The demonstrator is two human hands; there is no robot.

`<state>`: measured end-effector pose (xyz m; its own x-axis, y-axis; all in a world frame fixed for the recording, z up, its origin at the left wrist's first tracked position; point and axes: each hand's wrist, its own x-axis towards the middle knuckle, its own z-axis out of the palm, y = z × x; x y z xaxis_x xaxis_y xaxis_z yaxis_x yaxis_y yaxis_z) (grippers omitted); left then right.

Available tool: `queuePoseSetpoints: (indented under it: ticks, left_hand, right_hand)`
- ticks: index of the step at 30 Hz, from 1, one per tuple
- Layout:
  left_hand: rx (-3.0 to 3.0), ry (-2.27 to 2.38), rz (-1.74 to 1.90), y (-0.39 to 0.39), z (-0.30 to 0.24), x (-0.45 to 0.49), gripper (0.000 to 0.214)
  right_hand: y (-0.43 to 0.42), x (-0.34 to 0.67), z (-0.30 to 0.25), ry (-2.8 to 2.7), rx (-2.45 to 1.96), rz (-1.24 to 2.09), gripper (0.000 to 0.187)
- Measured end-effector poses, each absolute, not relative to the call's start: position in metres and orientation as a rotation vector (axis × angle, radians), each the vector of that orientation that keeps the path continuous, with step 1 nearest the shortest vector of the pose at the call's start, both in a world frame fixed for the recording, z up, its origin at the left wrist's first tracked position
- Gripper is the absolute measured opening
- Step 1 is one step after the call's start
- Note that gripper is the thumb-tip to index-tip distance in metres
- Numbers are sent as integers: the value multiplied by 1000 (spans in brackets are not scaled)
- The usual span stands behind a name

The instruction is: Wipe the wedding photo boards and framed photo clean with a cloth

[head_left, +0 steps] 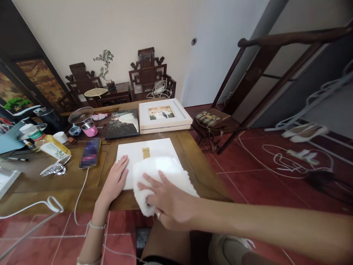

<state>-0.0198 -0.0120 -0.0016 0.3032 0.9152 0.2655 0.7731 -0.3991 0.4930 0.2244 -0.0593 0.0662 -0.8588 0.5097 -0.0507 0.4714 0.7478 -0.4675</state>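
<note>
A white flat panel with a small gold metal hanger plate lies near the front edge of the wooden table. My left hand rests on the panel's left edge, its fingers stretched out flat. Over the panel's right and near part spreads a fluffy white towel. My right hand presses on this towel and grips it, some fingers spread on top and others curled into its near fold. The towel hides much of the panel and droops at the table's front edge.
Behind the panel are a white picture frame and a dark canvas print. To the left lie a charging phone, a clear claw clip, an oil bottle and a pink mug. A wooden chair stands right.
</note>
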Motion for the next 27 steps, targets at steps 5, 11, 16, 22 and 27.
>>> queuePoseSetpoints:
  ticks: [5, 11, 16, 22, 27]
  left_hand:
    - [2323, 1531, 741, -13, 0, -19, 46]
    - [2324, 1530, 737, -13, 2, -19, 45]
    - [2297, 1534, 757, -13, 1, -19, 46]
    - [2304, 1536, 746, -12, -2, -20, 46]
    - [2319, 1518, 749, -11, -1, -20, 45]
  right_hand:
    - [-14, 226, 69, -2860, -872, 685, 22]
    - [64, 210, 67, -2770, -1128, 569, 29]
    - [44, 193, 75, -2765, -1224, 523, 37]
    - [-43, 189, 86, -2981, -1093, 585, 41]
    - [-61, 194, 82, -3081, -880, 604, 42]
